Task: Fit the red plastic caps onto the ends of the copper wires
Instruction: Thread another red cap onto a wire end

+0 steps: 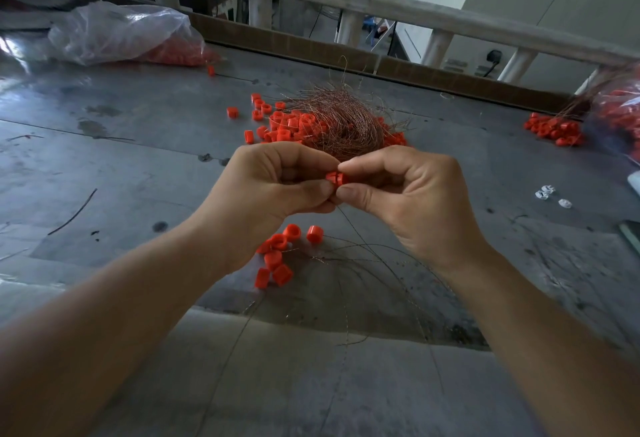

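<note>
Small red plastic cap [335,178] mostly hidden between pinching fingertips [346,169]; clear plastic bag of red caps [620,114] at 3 o'clock cut by frame edge

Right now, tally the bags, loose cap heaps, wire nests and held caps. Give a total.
Bags: 2 (left bag, right bag)
Cap heaps: 3 (centre heap, right heap, near heap)
Wire nests: 1 (wire nest)
Held caps: 1 (held cap)
Total: 7
</note>
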A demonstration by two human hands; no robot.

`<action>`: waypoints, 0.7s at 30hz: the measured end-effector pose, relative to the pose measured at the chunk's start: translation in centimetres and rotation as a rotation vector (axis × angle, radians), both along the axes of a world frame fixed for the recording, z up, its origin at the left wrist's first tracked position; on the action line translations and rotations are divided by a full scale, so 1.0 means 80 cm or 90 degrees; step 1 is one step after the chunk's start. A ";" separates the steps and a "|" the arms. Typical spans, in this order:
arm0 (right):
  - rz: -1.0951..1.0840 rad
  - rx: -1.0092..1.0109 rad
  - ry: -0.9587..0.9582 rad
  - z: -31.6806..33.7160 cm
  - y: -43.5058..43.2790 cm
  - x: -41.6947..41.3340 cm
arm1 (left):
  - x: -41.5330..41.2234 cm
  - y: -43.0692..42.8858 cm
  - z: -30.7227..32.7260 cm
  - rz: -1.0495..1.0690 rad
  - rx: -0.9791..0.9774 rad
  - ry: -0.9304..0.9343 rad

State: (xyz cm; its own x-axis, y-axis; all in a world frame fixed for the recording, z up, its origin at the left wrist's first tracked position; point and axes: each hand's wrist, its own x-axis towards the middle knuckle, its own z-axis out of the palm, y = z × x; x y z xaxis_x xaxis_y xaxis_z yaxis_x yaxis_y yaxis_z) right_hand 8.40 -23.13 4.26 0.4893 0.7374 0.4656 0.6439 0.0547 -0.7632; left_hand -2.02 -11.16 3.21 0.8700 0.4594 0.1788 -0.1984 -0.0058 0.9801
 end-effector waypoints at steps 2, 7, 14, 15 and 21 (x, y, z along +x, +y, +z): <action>-0.009 -0.002 -0.010 0.000 0.001 0.000 | 0.000 0.000 0.000 -0.001 0.010 0.004; -0.012 -0.008 -0.011 0.001 0.001 0.001 | 0.001 -0.001 0.001 0.001 0.015 0.007; -0.023 -0.015 -0.012 0.003 -0.001 0.003 | 0.004 -0.001 0.001 0.010 0.021 0.005; -0.021 -0.015 -0.010 0.003 -0.001 0.003 | 0.004 -0.001 0.001 0.011 0.021 0.004; -0.019 -0.032 -0.016 0.002 -0.001 0.003 | 0.005 0.000 -0.003 0.005 0.027 0.002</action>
State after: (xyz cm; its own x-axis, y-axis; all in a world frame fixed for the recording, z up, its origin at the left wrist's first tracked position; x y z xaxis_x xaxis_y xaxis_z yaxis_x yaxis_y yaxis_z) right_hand 8.61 -23.19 4.42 0.4998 0.7457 0.4407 0.6637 -0.0028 -0.7480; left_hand -1.65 -11.15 2.95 0.8668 0.4589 0.1953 -0.1944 -0.0497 0.9797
